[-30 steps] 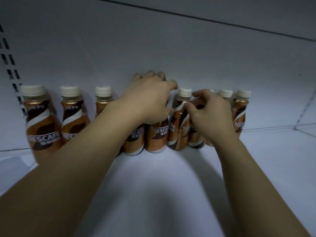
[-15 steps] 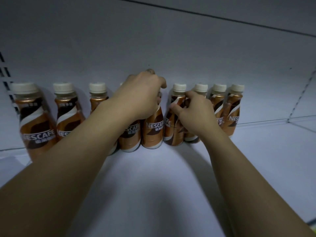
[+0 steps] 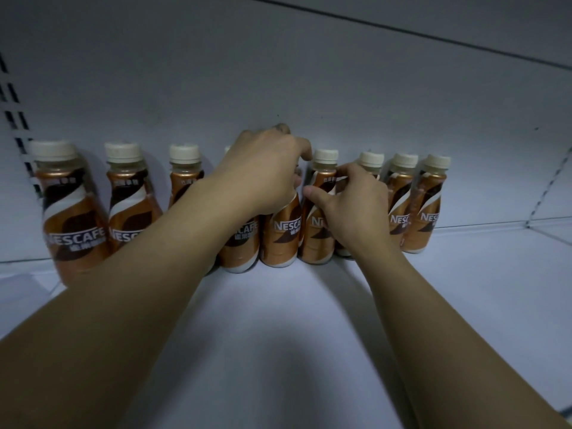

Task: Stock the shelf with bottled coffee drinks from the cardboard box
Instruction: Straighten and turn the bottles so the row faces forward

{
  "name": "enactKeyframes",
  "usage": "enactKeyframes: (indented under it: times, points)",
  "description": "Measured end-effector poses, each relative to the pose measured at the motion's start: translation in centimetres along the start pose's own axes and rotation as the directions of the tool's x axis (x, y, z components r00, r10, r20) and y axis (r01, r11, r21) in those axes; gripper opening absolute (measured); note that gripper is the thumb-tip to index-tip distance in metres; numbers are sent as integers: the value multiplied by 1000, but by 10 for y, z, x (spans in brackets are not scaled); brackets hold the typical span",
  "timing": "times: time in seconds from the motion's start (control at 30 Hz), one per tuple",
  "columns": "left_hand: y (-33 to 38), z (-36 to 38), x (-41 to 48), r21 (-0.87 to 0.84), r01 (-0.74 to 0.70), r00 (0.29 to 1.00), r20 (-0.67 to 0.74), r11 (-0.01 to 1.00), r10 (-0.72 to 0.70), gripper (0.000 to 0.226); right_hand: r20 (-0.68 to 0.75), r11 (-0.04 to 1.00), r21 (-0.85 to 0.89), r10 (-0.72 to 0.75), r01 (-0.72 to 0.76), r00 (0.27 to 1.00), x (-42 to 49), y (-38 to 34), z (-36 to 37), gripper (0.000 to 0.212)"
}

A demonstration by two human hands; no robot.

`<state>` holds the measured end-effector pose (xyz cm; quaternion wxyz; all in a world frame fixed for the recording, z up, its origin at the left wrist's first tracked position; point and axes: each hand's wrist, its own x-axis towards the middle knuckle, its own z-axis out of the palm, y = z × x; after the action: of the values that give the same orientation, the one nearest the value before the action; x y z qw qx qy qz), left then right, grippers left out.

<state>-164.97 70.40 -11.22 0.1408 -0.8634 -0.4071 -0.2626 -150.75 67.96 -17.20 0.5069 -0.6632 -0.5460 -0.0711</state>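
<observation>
Several brown-and-copper Nescafe coffee bottles with cream caps stand in one row along the back of the white shelf (image 3: pixel 278 320). My left hand (image 3: pixel 263 174) is closed over the neck and cap of a middle bottle (image 3: pixel 281 236). My right hand (image 3: pixel 353 209) grips the bottle (image 3: pixel 370 159) two places to the right. Its thumb rests on the bottle between (image 3: pixel 318 218). Only the cap of the gripped bottle shows above my fingers. The cardboard box is out of view.
Three bottles stand at the left end (image 3: pixel 74 218) and two at the right end (image 3: pixel 427 212). The white back panel (image 3: pixel 278 72) rises right behind the row. Slotted uprights run at the far left (image 3: pixel 12 113) and far right (image 3: pixel 548 187).
The bottle under my right hand went from leaning to standing upright in the row. Both hands have stayed on the middle bottles, and the row looks tighter.
</observation>
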Motion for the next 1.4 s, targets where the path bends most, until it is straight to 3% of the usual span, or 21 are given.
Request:
enactKeyframes:
  times: [0.3, 0.57, 0.7, 0.8, 1.0, 1.17, 1.4]
  points:
    - [-1, -4, -4, -100, 23, 1000, 18, 995, -21, 39, -104, 999, -6, 31, -32, 994, -7, -5, 11, 52]
    - [2, 3, -4, -1, -26, 999, -26, 1000, 26, 42, -3, 998, 63, 4, -4, 1000, -11, -4, -3, 34]
    - [3, 5, -3, 73, -51, 997, -61, 996, 56, 46, -97, 997, 37, -59, 63, 993, -10, -9, -7, 45]
    - [2, 4, -3, 69, -54, 994, -90, 996, 61, 52, -160, 997, 19, -69, 73, 985, -6, -8, -15, 42]
    - [10, 1, -2, -4, -89, 991, -96, 996, 88, 62, -361, 990, 134, 96, -50, 928, 11, 12, -43, 22]
    - [24, -4, 12, -66, -82, 992, -97, 994, 76, 61, -241, 987, 65, 159, -147, 957, 15, 26, -44, 28]
    - [37, 5, 42, -53, 2, 1000, -24, 999, -4, 48, -78, 992, 48, 118, -114, 990, 13, 34, -40, 31]
